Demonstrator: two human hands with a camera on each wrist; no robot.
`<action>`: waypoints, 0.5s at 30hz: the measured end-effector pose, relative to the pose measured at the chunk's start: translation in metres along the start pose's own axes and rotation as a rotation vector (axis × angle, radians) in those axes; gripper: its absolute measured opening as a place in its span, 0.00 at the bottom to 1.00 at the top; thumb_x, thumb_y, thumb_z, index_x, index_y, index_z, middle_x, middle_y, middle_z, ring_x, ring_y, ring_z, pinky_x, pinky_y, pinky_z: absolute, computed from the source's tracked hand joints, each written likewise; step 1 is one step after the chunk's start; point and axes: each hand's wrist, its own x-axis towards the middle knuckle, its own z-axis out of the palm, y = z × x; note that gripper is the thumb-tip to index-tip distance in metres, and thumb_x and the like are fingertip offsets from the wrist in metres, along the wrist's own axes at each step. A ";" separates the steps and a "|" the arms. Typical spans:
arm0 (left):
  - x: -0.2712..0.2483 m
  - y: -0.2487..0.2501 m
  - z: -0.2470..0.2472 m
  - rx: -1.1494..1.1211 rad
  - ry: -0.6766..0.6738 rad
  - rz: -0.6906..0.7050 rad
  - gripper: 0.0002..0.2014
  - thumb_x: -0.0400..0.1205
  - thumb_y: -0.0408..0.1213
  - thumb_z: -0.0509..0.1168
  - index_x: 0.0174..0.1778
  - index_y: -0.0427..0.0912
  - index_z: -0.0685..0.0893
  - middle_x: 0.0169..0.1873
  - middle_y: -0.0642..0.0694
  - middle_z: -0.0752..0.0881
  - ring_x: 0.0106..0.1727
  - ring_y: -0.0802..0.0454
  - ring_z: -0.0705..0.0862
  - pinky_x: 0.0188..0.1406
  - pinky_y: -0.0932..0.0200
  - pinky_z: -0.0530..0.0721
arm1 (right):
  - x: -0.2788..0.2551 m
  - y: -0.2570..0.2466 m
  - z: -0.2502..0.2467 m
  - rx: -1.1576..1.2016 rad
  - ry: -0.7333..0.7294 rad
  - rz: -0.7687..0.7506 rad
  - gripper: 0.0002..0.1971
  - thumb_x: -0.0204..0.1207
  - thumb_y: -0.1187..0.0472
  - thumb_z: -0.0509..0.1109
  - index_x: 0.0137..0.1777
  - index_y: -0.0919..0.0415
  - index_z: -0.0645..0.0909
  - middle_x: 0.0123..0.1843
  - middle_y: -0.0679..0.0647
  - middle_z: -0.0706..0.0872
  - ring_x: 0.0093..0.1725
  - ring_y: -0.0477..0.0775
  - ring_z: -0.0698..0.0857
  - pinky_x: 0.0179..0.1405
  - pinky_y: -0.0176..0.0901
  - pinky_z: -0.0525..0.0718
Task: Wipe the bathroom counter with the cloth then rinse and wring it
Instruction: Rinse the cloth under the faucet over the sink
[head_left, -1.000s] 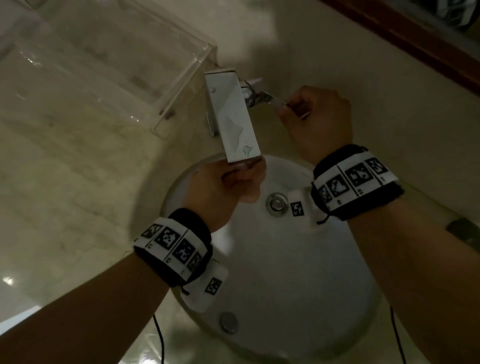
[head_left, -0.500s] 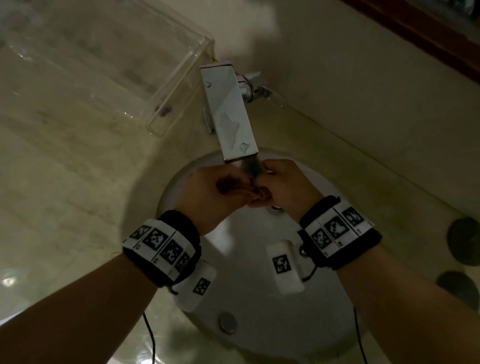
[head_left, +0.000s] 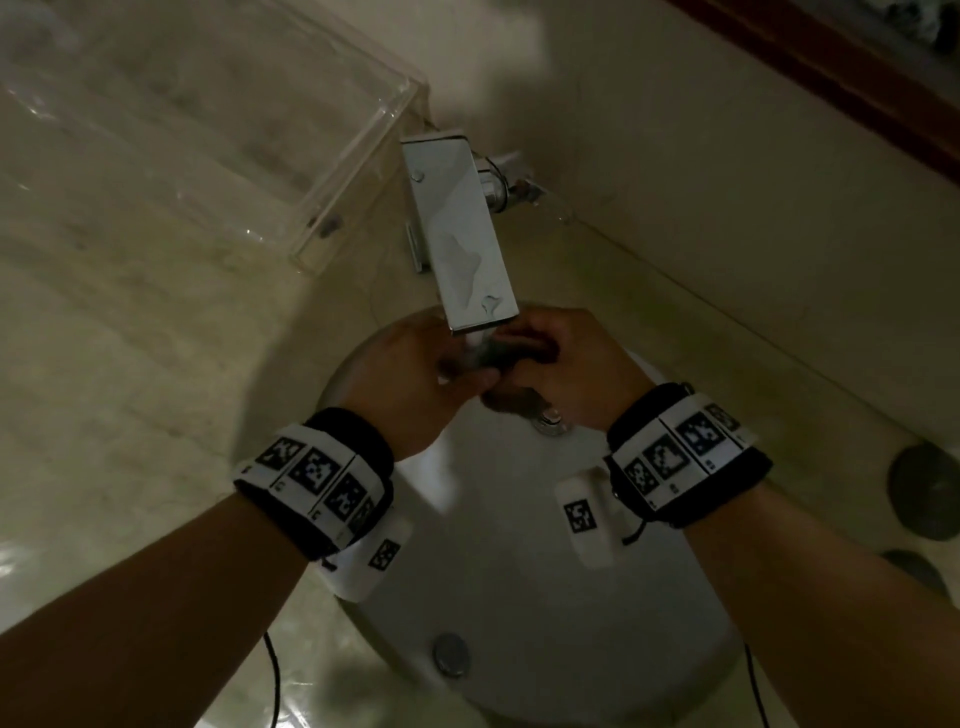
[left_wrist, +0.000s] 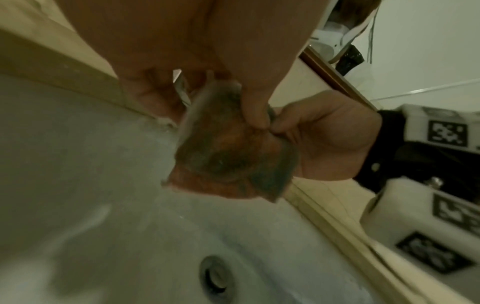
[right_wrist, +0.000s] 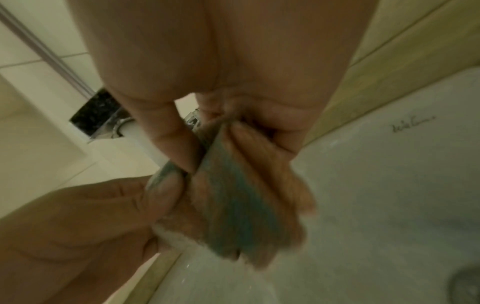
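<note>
A small orange cloth with a blue-green stripe (left_wrist: 231, 148) (right_wrist: 241, 197) (head_left: 501, 358) hangs bunched between both hands over the white sink basin (head_left: 519, 597). My left hand (head_left: 415, 374) pinches one side of it and my right hand (head_left: 566, 364) grips the other, thumbs close together. Both hands sit right under the spout of the flat chrome faucet (head_left: 462, 234), where a thin stream of water (head_left: 475, 345) falls onto the cloth. The cloth's upper part is hidden by the fingers in the head view.
The beige marble counter (head_left: 130, 389) surrounds the basin. A clear acrylic tray (head_left: 208, 130) stands at the back left beside the faucet. The faucet lever (head_left: 511, 182) sticks out to the right. Two dark round objects (head_left: 924, 493) lie on the counter at the right edge. The drain (left_wrist: 217, 277) is below the hands.
My right hand left the faucet lever and came down to the cloth under the spout. Both hands now hold the cloth together, and water runs onto it.
</note>
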 end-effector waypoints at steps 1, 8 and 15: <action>0.001 -0.001 0.001 -0.039 -0.014 -0.033 0.10 0.83 0.54 0.62 0.57 0.60 0.84 0.39 0.61 0.80 0.39 0.60 0.81 0.43 0.62 0.78 | 0.001 0.002 0.001 0.012 0.044 -0.009 0.09 0.71 0.70 0.73 0.49 0.59 0.86 0.42 0.57 0.91 0.39 0.54 0.90 0.37 0.49 0.90; -0.006 0.018 -0.002 -0.743 -0.065 -0.304 0.10 0.87 0.39 0.59 0.59 0.39 0.81 0.35 0.49 0.87 0.25 0.57 0.88 0.22 0.65 0.84 | 0.004 0.022 0.007 0.051 0.252 0.011 0.05 0.75 0.66 0.72 0.39 0.60 0.83 0.30 0.52 0.81 0.32 0.46 0.79 0.34 0.42 0.81; -0.003 -0.003 0.008 -0.236 0.043 -0.315 0.16 0.78 0.50 0.64 0.61 0.55 0.80 0.47 0.55 0.87 0.46 0.54 0.86 0.48 0.49 0.87 | 0.000 0.035 0.014 -0.062 0.323 -0.008 0.16 0.81 0.58 0.68 0.31 0.46 0.72 0.28 0.44 0.76 0.31 0.43 0.75 0.33 0.37 0.72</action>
